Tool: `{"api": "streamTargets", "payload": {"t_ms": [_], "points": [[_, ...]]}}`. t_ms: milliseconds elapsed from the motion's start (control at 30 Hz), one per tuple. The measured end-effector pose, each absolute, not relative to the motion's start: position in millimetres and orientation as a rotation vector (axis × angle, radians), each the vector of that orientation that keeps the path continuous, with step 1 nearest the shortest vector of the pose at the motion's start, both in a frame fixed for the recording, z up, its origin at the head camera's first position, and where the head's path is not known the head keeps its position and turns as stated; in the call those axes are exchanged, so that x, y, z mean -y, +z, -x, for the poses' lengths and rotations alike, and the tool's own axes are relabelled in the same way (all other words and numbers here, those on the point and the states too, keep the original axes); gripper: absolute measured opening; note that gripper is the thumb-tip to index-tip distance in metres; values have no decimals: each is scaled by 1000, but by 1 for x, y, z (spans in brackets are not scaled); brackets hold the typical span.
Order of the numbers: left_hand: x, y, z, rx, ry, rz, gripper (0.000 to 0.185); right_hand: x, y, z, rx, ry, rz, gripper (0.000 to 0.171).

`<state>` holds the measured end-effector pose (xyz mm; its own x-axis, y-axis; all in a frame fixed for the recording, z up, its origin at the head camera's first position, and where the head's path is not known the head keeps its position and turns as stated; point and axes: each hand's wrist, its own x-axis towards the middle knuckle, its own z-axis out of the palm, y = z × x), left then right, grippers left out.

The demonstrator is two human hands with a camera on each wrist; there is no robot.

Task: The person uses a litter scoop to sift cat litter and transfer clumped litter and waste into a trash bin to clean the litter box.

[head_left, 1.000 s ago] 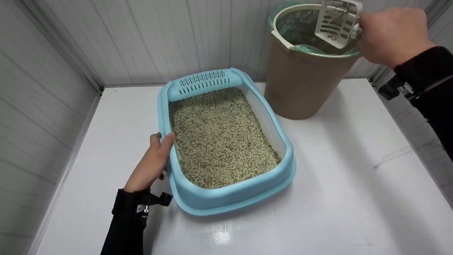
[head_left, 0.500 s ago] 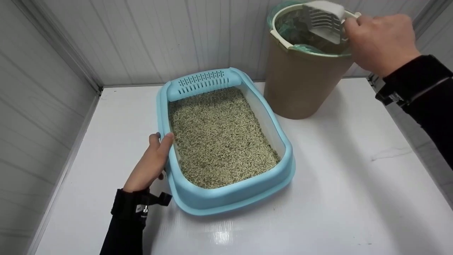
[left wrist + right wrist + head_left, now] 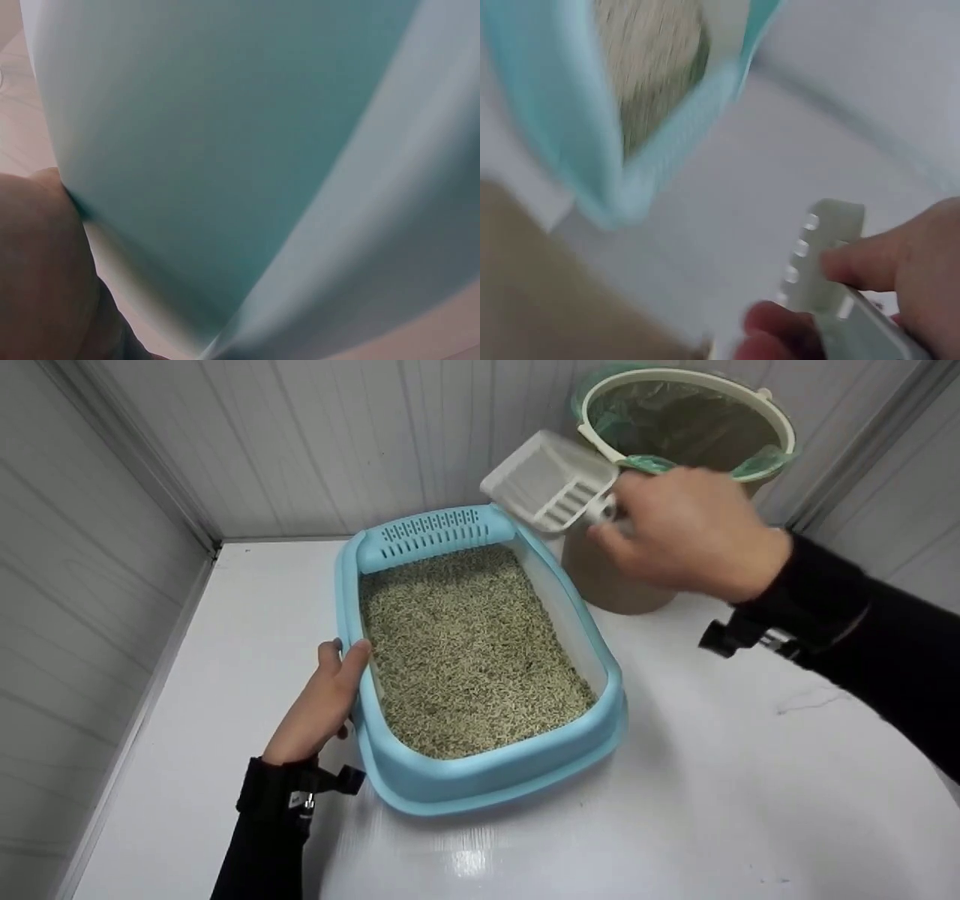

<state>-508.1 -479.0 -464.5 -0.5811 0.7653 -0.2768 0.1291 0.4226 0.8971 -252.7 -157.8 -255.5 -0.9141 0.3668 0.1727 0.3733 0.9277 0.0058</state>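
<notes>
Nearest to me, a white tabletop [image 3: 712,810] fills the bottom of the head view, bare and glossy along its near edge. My left hand [image 3: 319,709], in a black sleeve, comes in from the near left side. Its fingers are curled over the left rim of a light blue litter tray [image 3: 495,776], gripping it, with the thumb on the outside wall. The left wrist view shows only that blue wall [image 3: 247,150] very close up, with part of my hand touching it at the lower left.

The tray sits around the middle of the tabletop, its long side running from near to far and angled slightly to the left. It is filled with pale beige and green litter pellets [image 3: 469,652]. Across its far end lies a blue slotted ledge [image 3: 427,536].

Above the tray's far right corner, my right hand [image 3: 690,540] is in the air, fingers closed around the handle of a white slotted litter scoop [image 3: 551,484]. The scoop head points left and away from me, tilted, and touches nothing below it. In the blurred right wrist view my fingers [image 3: 859,266] pinch the scoop's handle [image 3: 821,259], with the tray's blue corner [image 3: 592,165] beyond.

At the far right corner of the tabletop stands a tan bin [image 3: 600,577] with a cream rim and a green bag liner [image 3: 645,412], just behind my right hand. White panelled walls [image 3: 285,442] close in the far and left edges.
</notes>
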Motion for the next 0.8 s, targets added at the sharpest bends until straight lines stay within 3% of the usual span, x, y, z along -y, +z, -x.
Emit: {"api": "streamTargets", "payload": {"t_ms": [333,567,800], "points": [[475,-466,501,-2012,1164,-752,106,203,-326,311,3375,50,521,32],[476,-464,503,-2006,1168,-758,103,206,-345,335,3404,118,525,33],[477,-463,502,-2004,1169,-747,102,201,-367,358,3511,322,353,34]]}}
